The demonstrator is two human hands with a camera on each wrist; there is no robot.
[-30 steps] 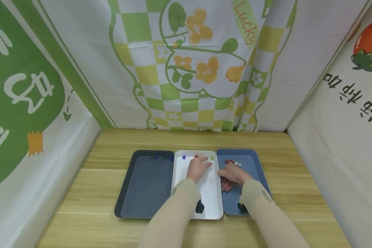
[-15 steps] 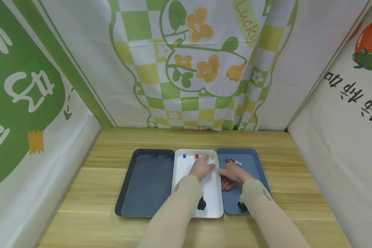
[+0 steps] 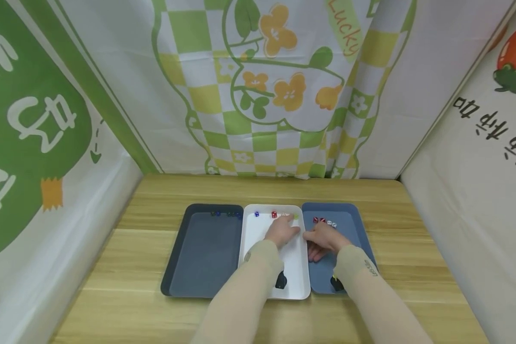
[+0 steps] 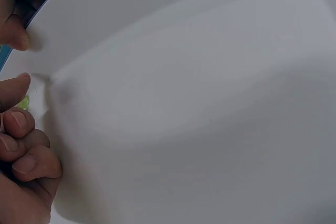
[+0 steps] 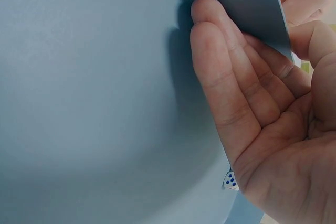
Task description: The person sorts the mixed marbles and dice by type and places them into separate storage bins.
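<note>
My left hand (image 3: 281, 231) is over the far end of the white tray (image 3: 298, 282). Its index finger reaches beside a yellow-green die (image 3: 295, 216), with the thumb apart; the left wrist view shows the other fingers curled and the green die (image 4: 24, 102) partly hidden behind them. Whether a finger touches that die, I cannot tell. Along the same far wall lie a blue die (image 3: 256, 214), a red die (image 3: 274, 214) and pale dice partly covered by the hand. My right hand (image 5: 262, 98) grips the blue tray's (image 5: 247, 3) side wall, fingers inside, thumb over the rim.
Red dice (image 3: 316, 220) and white dice (image 3: 329, 223) sit at the blue tray's far end. A dark grey tray (image 3: 206, 258) on the left has several dark and blue dice (image 3: 218, 214) along its far wall. All three trays stand side by side on a wooden table (image 3: 120, 258).
My left hand has shifted slightly right, toward the yellow-green die, and its fingers have drawn closer together. The right hand stays on the blue tray's wall. The head view has tilted a little.
</note>
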